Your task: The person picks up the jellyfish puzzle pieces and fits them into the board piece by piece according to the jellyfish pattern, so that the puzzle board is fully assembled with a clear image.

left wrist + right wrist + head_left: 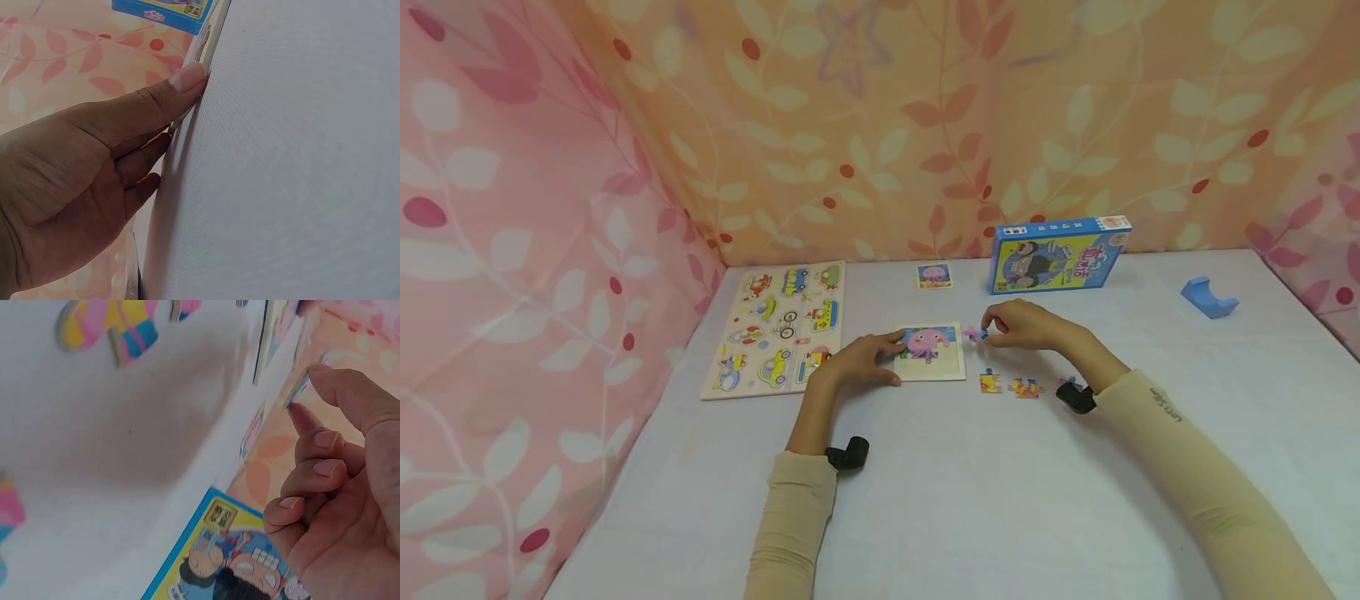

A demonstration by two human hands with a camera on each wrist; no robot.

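A small square jigsaw tray (946, 372) lies in the middle of the table, partly filled with a pink octopus picture. My left hand (856, 360) holds it at its left side, fingers by the upper part and thumb by the near corner. In the left wrist view the thumb presses the edge of the tray (215, 31). Just right of the tray, my right hand (1021, 323) pinches a pink and blue jigsaw piece (973, 333) between thumb and index finger. The right wrist view shows this piece (299, 386) edge-on, with the other fingers curled.
Loose jigsaw pieces (1026, 388) lie near the right forearm. Behind the tray is an octopus picture card (934, 276). A blue and yellow box (1060, 257) stands at the back. A vehicle puzzle board (760, 333) lies left, a blue curved block (1208, 298) far right.
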